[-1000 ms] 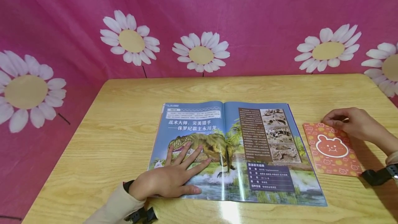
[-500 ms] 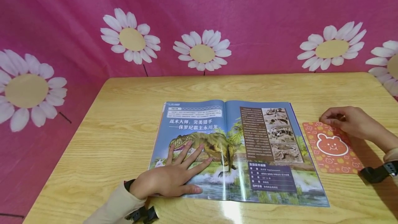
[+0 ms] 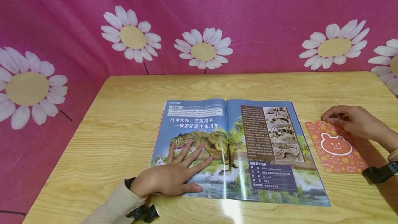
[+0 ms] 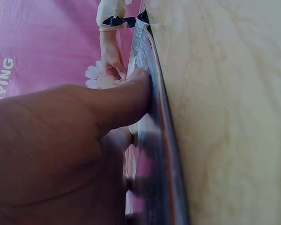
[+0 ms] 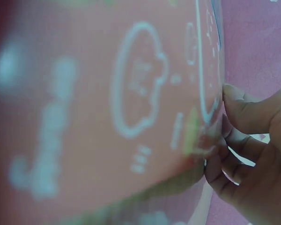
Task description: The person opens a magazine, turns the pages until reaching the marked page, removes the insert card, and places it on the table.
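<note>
A magazine lies spread open on the wooden table, with a dinosaur picture across its left page. My left hand rests palm down on that page, fingers straight and spread; in the left wrist view its thumb presses near the magazine's lower edge. To the right of the magazine is a thin red card printed with a white-outlined bear face. My right hand pinches its upper right edge between thumb and curled fingers. Close up, the card fills much of the right wrist view.
Pale wood tabletop surrounds the magazine. A pink curtain with large white daisies hangs behind the table and along its left side. Both wrists wear black straps with small devices, the right one near the card's lower right corner.
The red card and right hand have shifted slightly right. The left hand stays on the page; the whole head view has drifted a little.
</note>
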{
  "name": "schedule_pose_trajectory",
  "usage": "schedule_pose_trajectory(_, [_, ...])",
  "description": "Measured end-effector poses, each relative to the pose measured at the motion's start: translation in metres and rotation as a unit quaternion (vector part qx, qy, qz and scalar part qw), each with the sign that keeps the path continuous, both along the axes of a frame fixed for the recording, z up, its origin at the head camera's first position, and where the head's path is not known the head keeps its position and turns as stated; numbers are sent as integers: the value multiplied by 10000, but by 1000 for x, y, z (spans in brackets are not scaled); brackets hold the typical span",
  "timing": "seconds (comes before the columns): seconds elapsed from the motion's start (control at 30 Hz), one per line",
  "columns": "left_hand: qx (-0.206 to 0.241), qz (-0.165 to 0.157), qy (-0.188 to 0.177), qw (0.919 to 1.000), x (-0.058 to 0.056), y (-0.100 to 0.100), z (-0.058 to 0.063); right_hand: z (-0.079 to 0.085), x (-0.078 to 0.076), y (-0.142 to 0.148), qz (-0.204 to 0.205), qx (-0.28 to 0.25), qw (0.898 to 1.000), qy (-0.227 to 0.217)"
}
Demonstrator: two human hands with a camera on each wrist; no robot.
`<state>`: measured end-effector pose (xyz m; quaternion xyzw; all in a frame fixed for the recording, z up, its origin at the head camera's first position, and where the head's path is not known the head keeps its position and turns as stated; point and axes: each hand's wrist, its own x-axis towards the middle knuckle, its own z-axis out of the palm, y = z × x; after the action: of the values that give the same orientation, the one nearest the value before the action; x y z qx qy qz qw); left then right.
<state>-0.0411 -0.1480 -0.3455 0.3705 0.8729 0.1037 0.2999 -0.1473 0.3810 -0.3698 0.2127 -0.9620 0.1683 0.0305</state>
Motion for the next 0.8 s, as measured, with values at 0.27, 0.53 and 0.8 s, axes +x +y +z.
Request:
schedule_pose_trajectory(0.27, [79,-47,24,10000,-2,0,-1,0,2,-2,7,23,9999,-112])
schedule_pose_trajectory(0.53, [78,-40,-23,10000,-3,0,-1,-1,3,-1,-10,116,9999,44])
schedule_pose_trajectory(0.8, [50,-51,177,9998,-3,1,-2,1,2,-1,120,72,9998,161])
